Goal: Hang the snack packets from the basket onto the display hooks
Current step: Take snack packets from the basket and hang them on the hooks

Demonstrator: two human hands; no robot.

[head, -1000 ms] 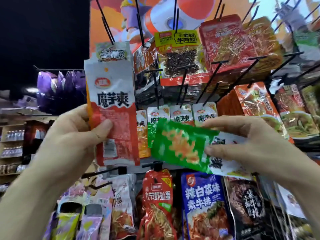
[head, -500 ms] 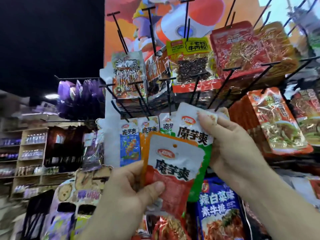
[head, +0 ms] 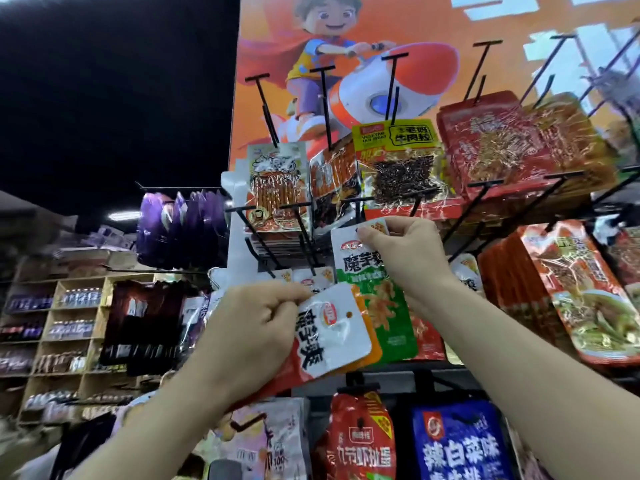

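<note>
Packets are held before the display hooks (head: 305, 237): a green packet (head: 375, 306) is pinched at its top by the right hand (head: 410, 259), and a tilted red-and-white packet (head: 329, 341) is gripped by the left hand (head: 249, 337). Snack packs (head: 398, 161) are hung above.

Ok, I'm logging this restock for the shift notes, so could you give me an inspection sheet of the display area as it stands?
Surface: rack of black hooks, hung with packets.
Job's things: green packet held up at the hooks, not clearly threaded; red-white packet tilted, off the hooks; basket not in view.
Clutter: nothing seen.
Grips: right hand pinches the green packet's top; left hand grips the red-white packet's edge.
Cables: nothing seen.
Surroundings: poster above; purple packets and bottle shelves at left.
</note>
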